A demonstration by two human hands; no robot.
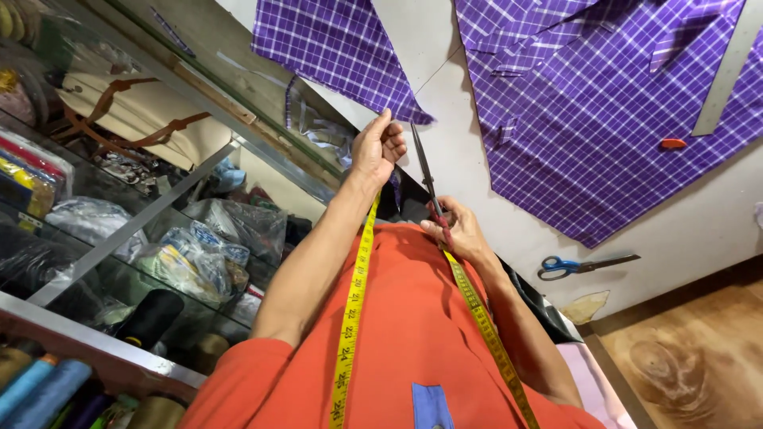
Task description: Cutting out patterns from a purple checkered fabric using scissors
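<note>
My left hand (pixel 378 148) pinches the lower corner of a purple checked fabric piece (pixel 334 48) that lies on the white table (pixel 699 222). My right hand (pixel 459 230) is closed around the red handles of long scissors (pixel 423 165). Their dark blades point up toward that same corner, just right of my left fingers. A yellow measuring tape (pixel 351 310) hangs round my neck over my orange shirt (pixel 405 334), with its other end running under my right wrist.
A larger purple checked cloth (pixel 604 103) covers the table's right part, with a metal ruler (pixel 725 71) and a small red chalk (pixel 672 144) on it. Blue-handled scissors (pixel 569 264) lie near the table edge. A glass cabinet (pixel 143 222) of bags and thread spools stands at left.
</note>
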